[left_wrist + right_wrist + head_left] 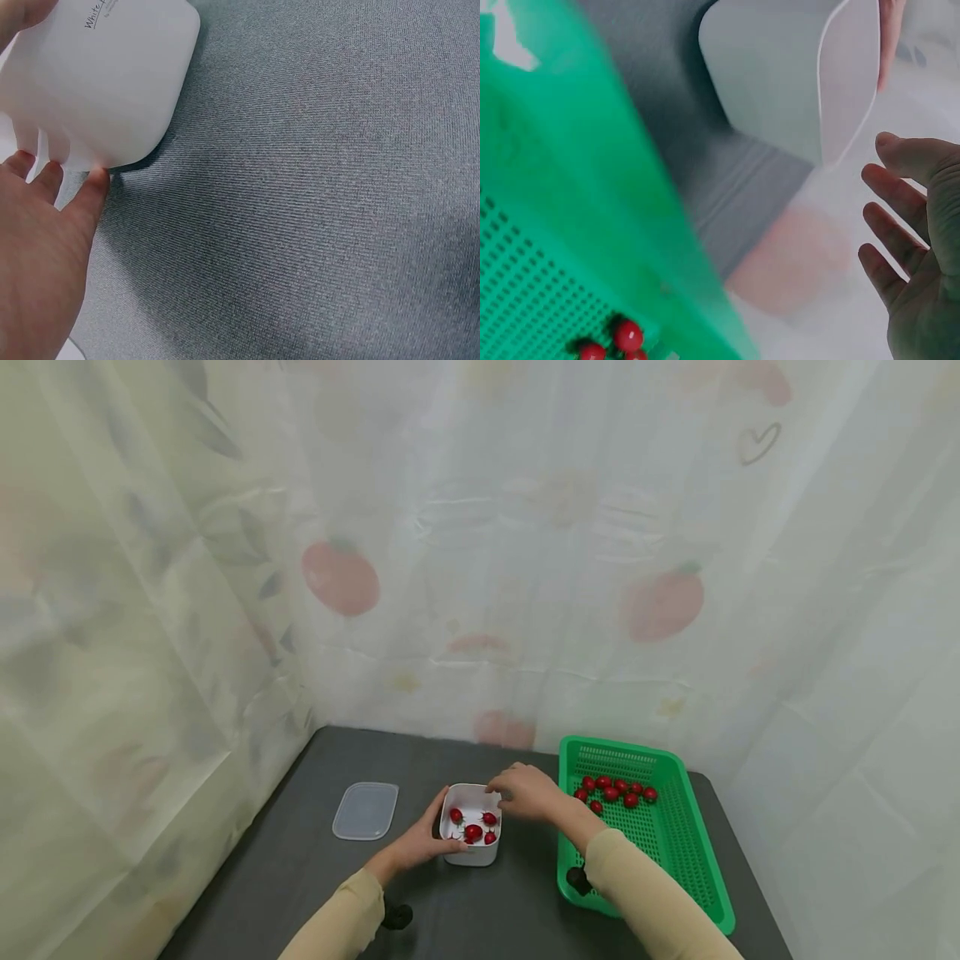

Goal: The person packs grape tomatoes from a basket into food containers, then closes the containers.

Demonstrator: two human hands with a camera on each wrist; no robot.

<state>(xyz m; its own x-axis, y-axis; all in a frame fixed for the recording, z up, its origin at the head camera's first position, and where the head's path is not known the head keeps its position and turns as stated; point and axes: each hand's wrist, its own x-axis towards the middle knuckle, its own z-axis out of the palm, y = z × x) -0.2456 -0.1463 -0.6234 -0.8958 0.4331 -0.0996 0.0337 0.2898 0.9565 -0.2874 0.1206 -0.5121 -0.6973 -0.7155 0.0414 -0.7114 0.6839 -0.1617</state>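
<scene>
A square white plastic container (471, 857) stands on the dark table, with several cherry tomatoes (473, 832) on its bottom. My left hand (420, 842) grips it from the left, thumb at the near rim and fingers along the side. In the left wrist view the fingertips (96, 180) press on the container wall (112, 82). Over the container's right rim is my right hand (527, 792). The right wrist view shows that hand (922, 217) with its fingers apart and loosely bent, nothing between them, close to the container's opening.
On the right stands a green perforated basket (686, 827) with several red tomatoes (611, 794) toward its far end; my right forearm passes over its near left edge. A translucent square lid (365, 811) lies left of the container. A printed curtain (480, 568) hangs behind the table (300, 860).
</scene>
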